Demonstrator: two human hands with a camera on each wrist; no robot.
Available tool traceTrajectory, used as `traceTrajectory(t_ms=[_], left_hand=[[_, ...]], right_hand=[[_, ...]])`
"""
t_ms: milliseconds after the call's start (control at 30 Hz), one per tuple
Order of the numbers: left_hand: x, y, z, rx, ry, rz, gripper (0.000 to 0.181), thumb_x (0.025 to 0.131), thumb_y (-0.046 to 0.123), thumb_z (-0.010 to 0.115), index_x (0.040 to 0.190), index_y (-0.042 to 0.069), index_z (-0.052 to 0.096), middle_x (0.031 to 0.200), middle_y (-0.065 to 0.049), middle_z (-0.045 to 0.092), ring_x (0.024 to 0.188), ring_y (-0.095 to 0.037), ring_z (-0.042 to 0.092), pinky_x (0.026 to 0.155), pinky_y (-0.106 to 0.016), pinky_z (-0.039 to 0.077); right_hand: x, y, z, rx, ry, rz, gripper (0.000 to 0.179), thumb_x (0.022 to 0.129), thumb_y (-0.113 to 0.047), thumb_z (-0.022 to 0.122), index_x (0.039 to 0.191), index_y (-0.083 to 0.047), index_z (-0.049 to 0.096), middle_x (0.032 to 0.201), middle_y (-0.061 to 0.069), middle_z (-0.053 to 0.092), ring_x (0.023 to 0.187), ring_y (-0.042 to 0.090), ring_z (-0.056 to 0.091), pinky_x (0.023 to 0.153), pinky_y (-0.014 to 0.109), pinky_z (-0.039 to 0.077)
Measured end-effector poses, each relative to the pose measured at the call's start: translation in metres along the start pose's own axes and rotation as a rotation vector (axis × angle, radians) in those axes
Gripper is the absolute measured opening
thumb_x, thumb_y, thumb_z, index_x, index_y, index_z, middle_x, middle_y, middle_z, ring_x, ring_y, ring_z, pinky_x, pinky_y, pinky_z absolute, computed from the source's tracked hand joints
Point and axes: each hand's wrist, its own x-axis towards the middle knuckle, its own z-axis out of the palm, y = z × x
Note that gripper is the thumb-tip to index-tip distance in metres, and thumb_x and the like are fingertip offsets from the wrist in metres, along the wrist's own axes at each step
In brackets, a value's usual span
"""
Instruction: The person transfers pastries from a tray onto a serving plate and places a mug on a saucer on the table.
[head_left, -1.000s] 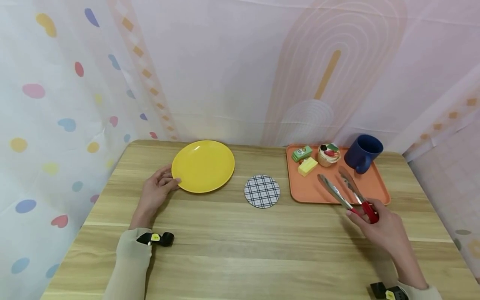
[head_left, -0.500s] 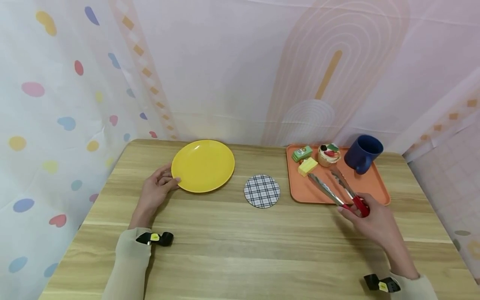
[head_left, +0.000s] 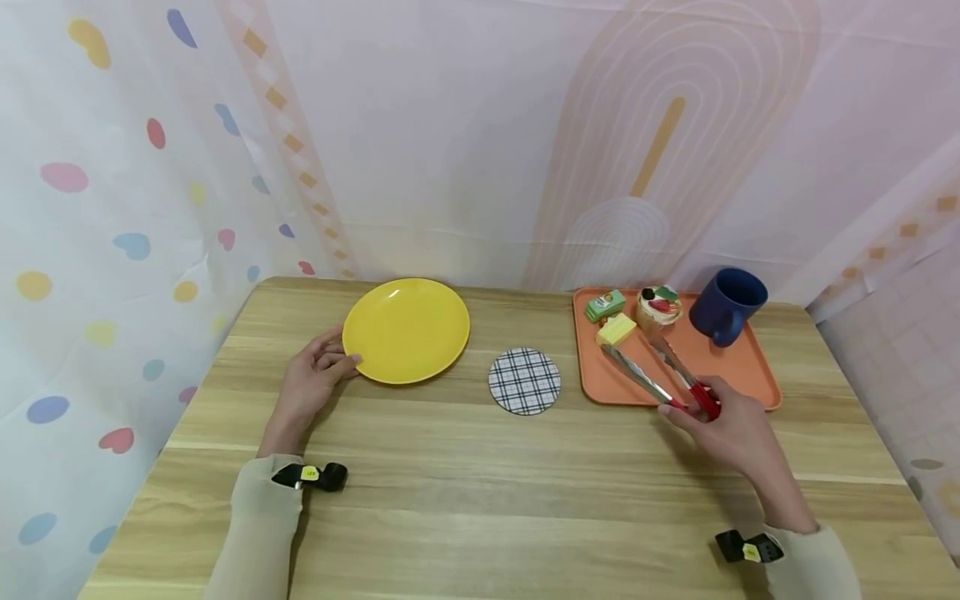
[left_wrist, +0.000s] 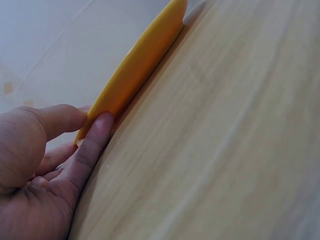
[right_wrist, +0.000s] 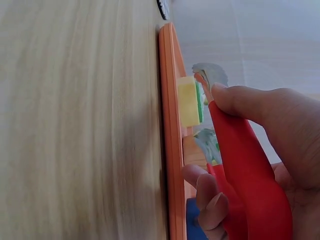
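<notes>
The right hand [head_left: 723, 421] grips the red handles of the tongs [head_left: 660, 372], fingers curled round them, and the two metal arms are spread, reaching over the orange tray [head_left: 742, 371]. The tips sit right at the yellow block [head_left: 616, 329], one arm on either side of it as far as the head view shows; whether they touch it I cannot tell. In the right wrist view the block [right_wrist: 189, 101] shows just past the tray's rim, beyond the red handle [right_wrist: 247, 175], with nothing squeezed on it.

So nothing is lifted: the block lies on the tray, at its far left corner, just beside the green block [head_left: 604, 305] and the cupcake [head_left: 657, 306]. The blue mug [head_left: 729, 305] stands at the tray's far right.

Left of the tray lies the checked coaster [head_left: 524, 381], and further left the yellow plate [head_left: 406, 330], with nothing on it. The left hand [head_left: 313, 382] steadies that plate: thumb and fingertips pinch its near-left rim, plain in the left wrist view, where the thumb [left_wrist: 95, 142] presses under the rim [left_wrist: 135, 65].

My read: the tongs are in hand and lined up, but the grab, the carry and the setting down are all left to do. Early stage, then.
</notes>
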Motion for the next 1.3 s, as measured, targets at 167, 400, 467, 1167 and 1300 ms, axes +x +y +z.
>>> traceTrajectory(t_ms=[167, 400, 467, 1167, 1300], left_hand=[[0.001, -0.002, -0.001, -0.006, -0.004, -0.004, 0.071, 0.099, 0.017, 0.07, 0.16, 0.009, 0.034, 0.108, 0.006, 0.063, 0.09, 0.003, 0.067, 0.082, -0.017, 0.063], [0.003, -0.003, -0.001, -0.015, -0.003, -0.002, 0.069, 0.1, 0.015, 0.068, 0.16, 0.008, 0.034, 0.109, 0.005, 0.063, 0.09, 0.003, 0.066, 0.082, -0.018, 0.063], [0.003, -0.002, -0.001, -0.014, -0.001, -0.003, 0.069, 0.1, 0.015, 0.068, 0.16, 0.008, 0.034, 0.109, 0.004, 0.063, 0.09, 0.003, 0.066, 0.082, -0.018, 0.063], [0.003, -0.002, -0.002, 0.007, -0.006, -0.012, 0.07, 0.099, 0.017, 0.07, 0.16, 0.009, 0.035, 0.108, 0.006, 0.063, 0.089, 0.003, 0.067, 0.081, -0.017, 0.063], [0.003, -0.002, -0.002, 0.0, -0.006, -0.004, 0.07, 0.099, 0.017, 0.07, 0.159, 0.008, 0.036, 0.107, 0.006, 0.063, 0.089, 0.002, 0.067, 0.08, -0.017, 0.063]], right_hand=[[0.006, -0.001, 0.001, -0.022, 0.017, -0.025, 0.063, 0.088, -0.055, 0.076, 0.114, -0.001, 0.058, 0.072, 0.005, 0.049, 0.061, 0.019, 0.041, 0.048, 0.025, 0.028], [0.014, -0.004, 0.001, -0.049, 0.041, -0.055, 0.062, 0.089, -0.049, 0.078, 0.117, 0.002, 0.058, 0.071, 0.005, 0.05, 0.06, 0.019, 0.041, 0.05, 0.025, 0.028], [0.016, -0.005, 0.001, -0.057, 0.034, -0.051, 0.061, 0.089, -0.048, 0.078, 0.118, 0.002, 0.058, 0.072, 0.006, 0.052, 0.061, 0.02, 0.043, 0.051, 0.025, 0.029], [0.033, -0.012, 0.003, -0.091, -0.027, -0.003, 0.075, 0.088, -0.055, 0.076, 0.131, 0.003, 0.057, 0.071, 0.007, 0.048, 0.062, 0.021, 0.044, 0.051, 0.028, 0.028], [0.033, -0.012, 0.005, -0.1, -0.017, -0.01, 0.075, 0.087, -0.055, 0.077, 0.132, 0.002, 0.059, 0.074, 0.008, 0.052, 0.064, 0.022, 0.046, 0.052, 0.028, 0.028]])
